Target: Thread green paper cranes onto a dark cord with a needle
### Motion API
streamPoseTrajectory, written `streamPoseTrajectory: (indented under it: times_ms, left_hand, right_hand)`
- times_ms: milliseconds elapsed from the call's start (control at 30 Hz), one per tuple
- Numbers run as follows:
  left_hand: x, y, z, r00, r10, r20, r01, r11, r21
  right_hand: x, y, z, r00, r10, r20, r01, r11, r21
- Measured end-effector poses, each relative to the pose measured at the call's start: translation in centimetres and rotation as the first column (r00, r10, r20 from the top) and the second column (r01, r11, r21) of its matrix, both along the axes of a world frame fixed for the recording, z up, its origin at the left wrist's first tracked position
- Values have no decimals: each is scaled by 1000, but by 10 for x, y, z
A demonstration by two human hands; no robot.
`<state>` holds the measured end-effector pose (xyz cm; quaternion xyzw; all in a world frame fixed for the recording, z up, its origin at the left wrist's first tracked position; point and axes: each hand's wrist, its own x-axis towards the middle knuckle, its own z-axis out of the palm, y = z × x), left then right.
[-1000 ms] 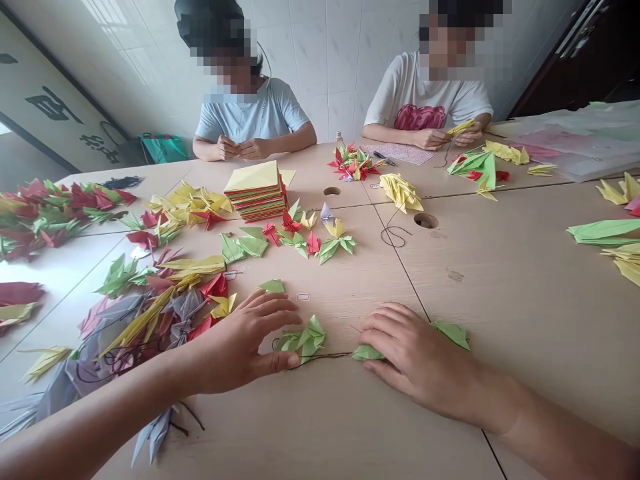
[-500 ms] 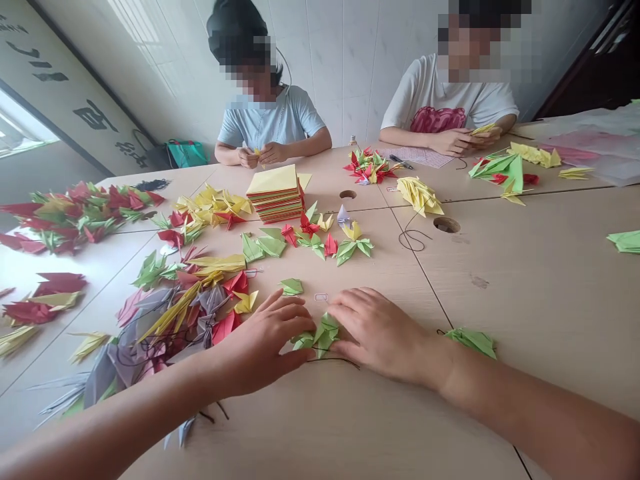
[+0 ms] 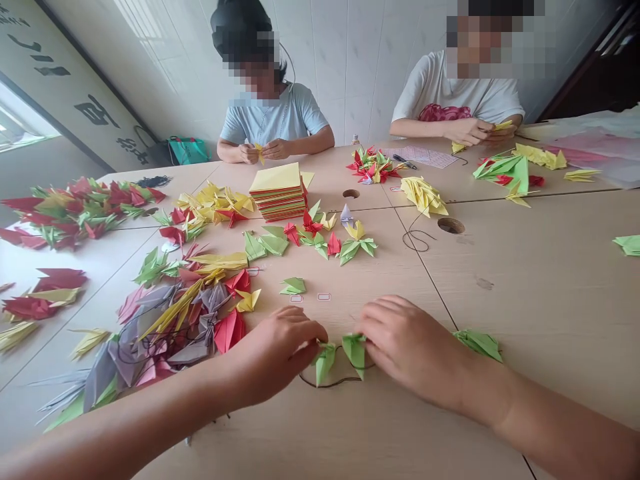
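Low over the near table, my left hand pinches a green folded paper piece. Facing it, my right hand has its fingers closed on another green folded paper piece. A small gap separates the two pieces, and both point downward. A thin dark cord curves beneath and between them; whether it runs through the paper I cannot tell. Beyond my left hand lies a loose green folded piece. Right of my right wrist rests a green folded bundle.
A pile of purple, yellow and red paper pieces lies by my left forearm. Behind it stands a square paper stack. Two people sit opposite, one in a light blue shirt, one in a white shirt, both handling yellow paper. Round holes pierce the tabletop.
The two green pieces were together between my hands; now they are apart, one in each hand. My right hand has moved right and slightly nearer, and more dark cord shows below.
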<state>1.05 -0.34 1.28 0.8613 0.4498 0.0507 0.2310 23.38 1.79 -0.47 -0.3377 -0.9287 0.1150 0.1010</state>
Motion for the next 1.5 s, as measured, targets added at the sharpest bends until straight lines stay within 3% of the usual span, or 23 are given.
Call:
streamPoseTrajectory:
  times_ms: [100,167,267,367,500,600,667,833,1000,1133,1267,1367,1500]
  left_hand:
    - [-2,1,7,998,-53,46,54,998,-30]
    - [-11,11,11,999,-15,49,11,997,73]
    - [-26,34,13,996,27,-85,-2,958,286]
    - [-30,47,7,982,32,-185,16,968,252]
    - [-14,35,1,983,-56,-173,86,981,173]
    - [3,27,5,987,-114,-113,125,988,94]
    - [11,34,8,994,-84,-77,90,993,80]
    - [28,84,4,989,95,-115,-63,964,258]
    - [46,121,-8,960,144,-239,-40,919,391]
    - [47,127,-13,938,181,-294,-41,905,423]
    - [49,124,-9,942,220,-252,-76,874,480]
    - [63,125,-8,964,164,-210,-46,880,474]
    - [88,136,-16,978,106,-177,-20,904,428]
  right_hand:
    - [10,-11,1,999,32,-18,-33,996,-81]
    - [23,-15,0,997,27,-72,-33,996,-81]
    - [47,-12,-4,989,-5,-149,12,999,49]
    - [68,-5,-9,967,-120,-226,150,982,119]
    - [82,2,-12,908,-289,-302,316,948,43]
    - [82,4,-11,882,-323,-342,340,940,-11]
    - [80,4,-10,876,-325,-356,338,941,-27]
    - [78,4,-7,870,-334,-362,351,936,-18]
    - [80,6,-10,885,-300,-356,344,937,67]
    - [80,6,-10,884,-286,-371,340,936,88]
    - [80,6,-6,867,-310,-391,358,932,56]
    - [80,6,-3,830,-355,-430,394,919,3]
    - [81,6,-5,791,-400,-463,423,904,-60]
